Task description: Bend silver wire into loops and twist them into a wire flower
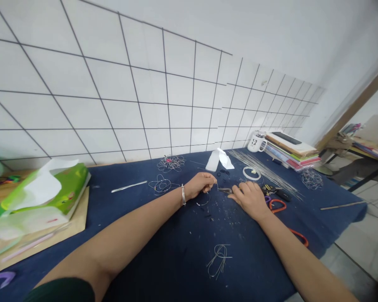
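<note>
My left hand (199, 185), with silver bangles at the wrist, pinches a thin wire (203, 204) that curves below its fingers. Closed around a pair of pliers (224, 190), my right hand (248, 198) keeps the metal jaws pointing left toward the left fingertips. A short end of wire rises by the plier tip; whether the jaws grip it is too small to tell. Tiny clippings lie scattered on the dark blue cloth (164, 256) under both hands. Several bent wire pieces (220, 256) rest nearer to me, and a looped wire shape (160, 184) lies left of my left hand.
A tangled wire bundle (171, 162), crumpled white paper (226, 160), a white wire coil (251, 173) and long straight wires (267, 170) lie farther back. Orange-handled scissors (277, 206) sit by my right forearm. A mug (257, 141), stacked books (290, 151) and a green tissue pack (72, 188) flank the cloth.
</note>
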{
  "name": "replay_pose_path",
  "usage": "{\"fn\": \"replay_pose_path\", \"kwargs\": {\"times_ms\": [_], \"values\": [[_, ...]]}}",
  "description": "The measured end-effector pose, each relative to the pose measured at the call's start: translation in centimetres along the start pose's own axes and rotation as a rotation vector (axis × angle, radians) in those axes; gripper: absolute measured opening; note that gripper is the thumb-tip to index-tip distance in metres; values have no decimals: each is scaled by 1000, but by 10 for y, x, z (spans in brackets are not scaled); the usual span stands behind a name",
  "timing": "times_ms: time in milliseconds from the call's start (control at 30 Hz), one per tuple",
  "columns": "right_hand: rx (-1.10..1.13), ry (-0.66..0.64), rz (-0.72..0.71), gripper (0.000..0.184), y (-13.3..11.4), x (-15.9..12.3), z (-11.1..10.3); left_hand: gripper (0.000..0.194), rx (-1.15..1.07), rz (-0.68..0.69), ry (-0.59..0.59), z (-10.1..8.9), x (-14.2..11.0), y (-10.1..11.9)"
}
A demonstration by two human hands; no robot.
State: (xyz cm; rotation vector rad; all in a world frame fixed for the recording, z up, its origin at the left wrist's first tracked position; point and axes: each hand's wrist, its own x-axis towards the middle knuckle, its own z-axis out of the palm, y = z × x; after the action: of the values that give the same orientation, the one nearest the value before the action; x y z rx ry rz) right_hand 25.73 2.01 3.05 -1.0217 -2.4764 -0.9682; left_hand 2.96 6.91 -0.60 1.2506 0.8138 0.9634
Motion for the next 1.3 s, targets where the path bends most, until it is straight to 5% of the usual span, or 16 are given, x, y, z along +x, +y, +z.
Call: {"fn": "replay_pose_path", "kwargs": {"times_ms": [1300], "values": [[38,-6,2,30,-1,-1,-2,17,32,-33,-3,2,-2,3]]}}
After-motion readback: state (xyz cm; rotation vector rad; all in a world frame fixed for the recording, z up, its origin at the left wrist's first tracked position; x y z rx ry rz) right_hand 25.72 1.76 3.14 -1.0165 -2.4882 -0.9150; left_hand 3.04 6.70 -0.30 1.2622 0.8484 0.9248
